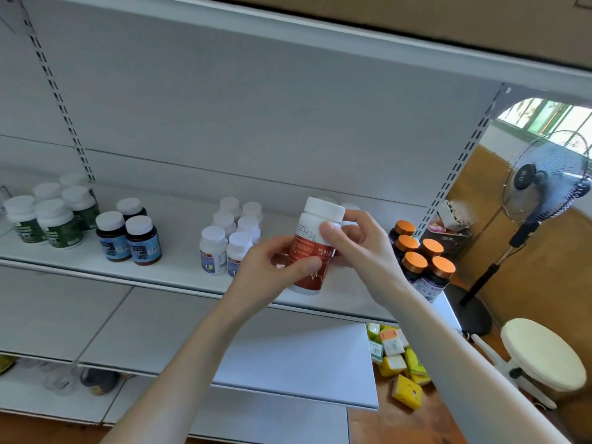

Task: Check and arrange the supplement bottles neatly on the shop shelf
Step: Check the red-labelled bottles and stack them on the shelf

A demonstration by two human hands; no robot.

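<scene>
Gripping between left hand (269,267) and right hand (355,248), red bottle (312,251) (tilted), 2 thumbs pinching.

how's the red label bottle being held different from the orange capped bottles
The red-labelled white plastic bottle has a white cap, the dark purple-labelled bottles orange caps. It is tilted, gripped by left hand and right hand; they stand upright on the white shelf. All are capped.

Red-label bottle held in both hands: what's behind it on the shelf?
Behind the red-label bottle, one white cap peeks out on the shelf. The bottle and the right hand cover its body and any neighbours.
</scene>
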